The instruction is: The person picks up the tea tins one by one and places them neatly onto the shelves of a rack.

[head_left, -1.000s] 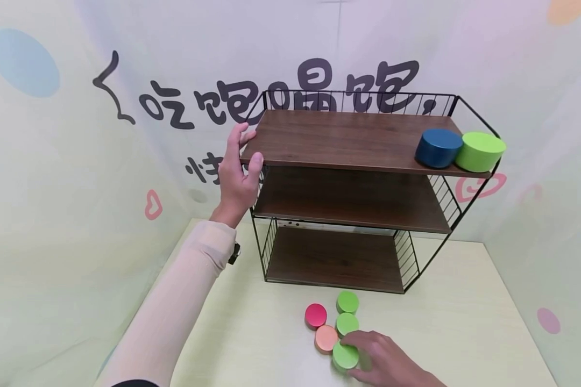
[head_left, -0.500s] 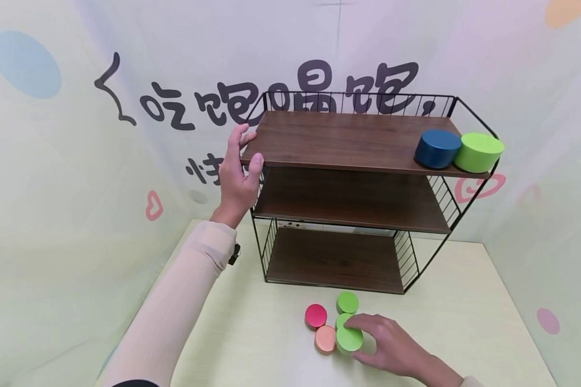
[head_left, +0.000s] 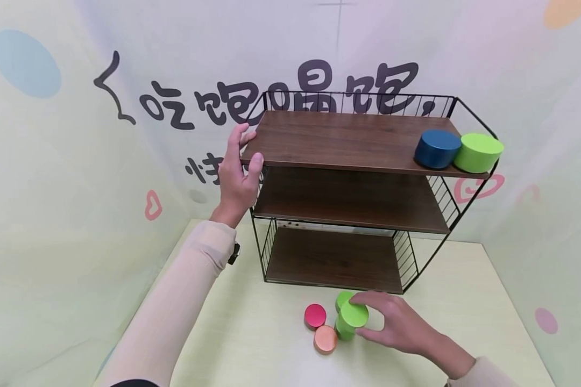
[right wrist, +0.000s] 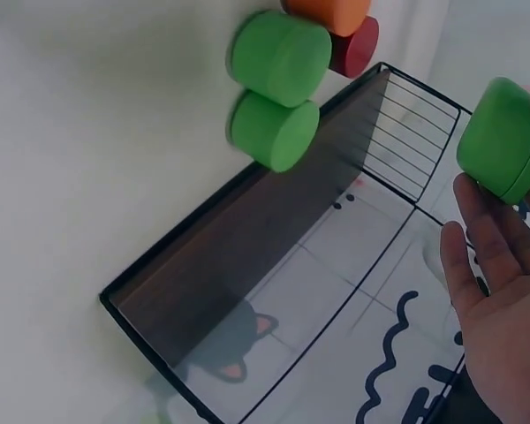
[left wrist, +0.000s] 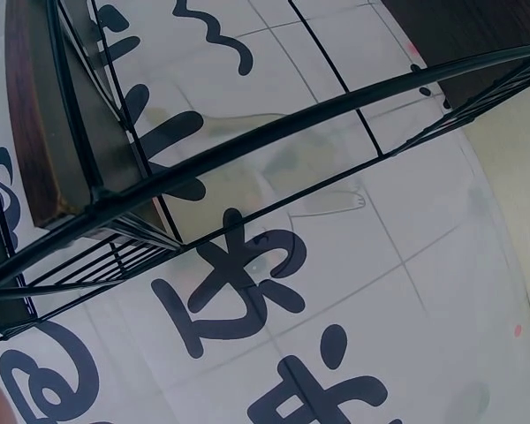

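My right hand (head_left: 392,325) pinches a small round green tin (head_left: 354,314) between thumb and fingers. It is raised over the table, and a seam runs round it in the right wrist view. Below it stand two more green tins (right wrist: 278,57), partly covered by the held one in the head view. Beside them are a red tin (head_left: 315,316) and a peach-orange tin (head_left: 325,339). My left hand (head_left: 237,180) grips the left end of the top board of a three-tier rack (head_left: 339,140), thumb at the front edge. In the left wrist view only a sliver of that hand shows.
On the rack's top board, at the right end, a blue tin (head_left: 438,148) and a larger-looking green tin (head_left: 479,153) stand side by side. Black wire rails (head_left: 406,258) close the rack's sides. A printed white curtain (head_left: 101,161) surrounds the pale table (head_left: 232,322).
My right hand has lifted the nearest green tin off the table and carried it up and forward, over the other green ones. The left hand stays at the rack.
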Tool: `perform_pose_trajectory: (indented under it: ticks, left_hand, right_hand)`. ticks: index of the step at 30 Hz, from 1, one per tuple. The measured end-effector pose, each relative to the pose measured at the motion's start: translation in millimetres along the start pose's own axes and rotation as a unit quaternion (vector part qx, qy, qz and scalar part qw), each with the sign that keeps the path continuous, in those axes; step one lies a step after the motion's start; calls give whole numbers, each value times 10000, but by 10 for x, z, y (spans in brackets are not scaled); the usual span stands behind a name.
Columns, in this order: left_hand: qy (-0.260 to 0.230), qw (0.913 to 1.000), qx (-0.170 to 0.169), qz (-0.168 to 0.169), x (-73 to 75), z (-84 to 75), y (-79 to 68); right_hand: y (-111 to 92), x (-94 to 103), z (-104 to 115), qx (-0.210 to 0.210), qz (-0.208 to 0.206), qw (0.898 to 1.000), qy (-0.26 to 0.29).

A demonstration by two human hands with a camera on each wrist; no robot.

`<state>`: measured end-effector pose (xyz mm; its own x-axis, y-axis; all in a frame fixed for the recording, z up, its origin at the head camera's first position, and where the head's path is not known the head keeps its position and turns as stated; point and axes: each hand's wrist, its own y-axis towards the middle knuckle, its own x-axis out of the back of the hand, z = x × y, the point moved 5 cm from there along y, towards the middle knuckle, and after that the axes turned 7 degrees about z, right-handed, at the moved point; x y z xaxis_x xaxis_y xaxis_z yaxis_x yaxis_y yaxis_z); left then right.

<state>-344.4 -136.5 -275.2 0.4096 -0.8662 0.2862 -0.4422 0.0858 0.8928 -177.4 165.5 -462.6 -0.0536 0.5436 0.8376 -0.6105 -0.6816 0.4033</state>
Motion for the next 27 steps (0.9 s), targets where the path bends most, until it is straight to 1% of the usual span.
perform_pose_trajectory:
  ticks: [5,14,21,27]
  left_hand:
    - [-10,10000,28,-1,-3,3,5]
    - [38,10000,-27,11,9,0,11]
    - [-40,10000,-18,-45,11,0,6]
    - [-62,9999,-26,-86,1,16,-2]
  right_hand:
    - [40,132,-36,-146,-50,9999,15]
    - [147,437,-42,11,-213,9997,79]
    - [266,686,-41,9,-298,9993,-242]
    - [367,899,-11,66,-367,9986,-382]
